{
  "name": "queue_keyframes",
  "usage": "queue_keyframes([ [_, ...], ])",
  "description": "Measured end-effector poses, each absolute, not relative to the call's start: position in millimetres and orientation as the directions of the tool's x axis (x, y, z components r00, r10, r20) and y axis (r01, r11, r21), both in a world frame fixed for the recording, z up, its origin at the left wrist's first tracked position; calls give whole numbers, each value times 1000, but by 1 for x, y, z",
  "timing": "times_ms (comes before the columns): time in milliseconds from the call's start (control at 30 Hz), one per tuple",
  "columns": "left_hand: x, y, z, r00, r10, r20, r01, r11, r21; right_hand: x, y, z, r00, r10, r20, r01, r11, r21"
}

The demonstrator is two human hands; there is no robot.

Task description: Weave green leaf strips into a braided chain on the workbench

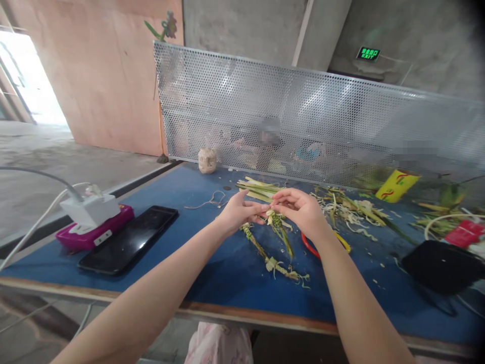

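Above the middle of the blue table, my left hand [239, 211] and my right hand [301, 208] meet fingertip to fingertip. Both are closed in a pinch on the top of a small braided green leaf strip [278, 221], whose loose ends hang toward the tabletop. Fingers partly cover the exact grip. Below it, a longer braided strand [261, 250] with frayed pale ends lies on the table. Just behind my hands is a bundle of pale green leaf strips [259, 188]. Under my right forearm shows a red and yellow ring-like object [310, 247], partly hidden.
A black phone [131, 240] and a magenta power strip [94, 227] with a white plug lie at left. A wrapped cylinder [207, 161] stands before the perforated metal screen [246, 111]. Leaf scraps [352, 212], a yellow packet [397, 185] and a black object [443, 266] occupy the right.
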State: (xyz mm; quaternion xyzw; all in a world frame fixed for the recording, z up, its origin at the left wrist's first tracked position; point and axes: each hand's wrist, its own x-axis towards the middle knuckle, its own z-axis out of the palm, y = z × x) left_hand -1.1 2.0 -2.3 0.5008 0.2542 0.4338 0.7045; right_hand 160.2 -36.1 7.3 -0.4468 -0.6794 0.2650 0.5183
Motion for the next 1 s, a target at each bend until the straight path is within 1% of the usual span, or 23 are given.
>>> queue_keyframes([
  [100, -1, 2, -3, 509, 858, 71, -359, 136, 923, 162, -37, 7, -123, 863, 491, 340, 501, -796],
  [233, -1, 2, -4, 542, 838, 63, -347, 156, 925, 164, -41, 9, -216, 856, 469, 377, 516, -769],
  [567, -3, -2, -1, 579, 813, 57, -300, 148, 942, 170, -44, 7, -364, 873, 324, 400, 461, -792],
  [700, -2, -2, 0, 592, 804, 46, -282, 154, 947, 170, -45, 9, -375, 879, 293, 414, 442, -796],
  [800, -2, -2, 0, 602, 796, 54, -282, 150, 948, 170, -47, 12, -372, 885, 281, 383, 421, -822],
  [1000, -3, -3, 0, 617, 784, 64, -281, 144, 949, 170, -46, 14, -382, 888, 255, 249, 365, -897],
])
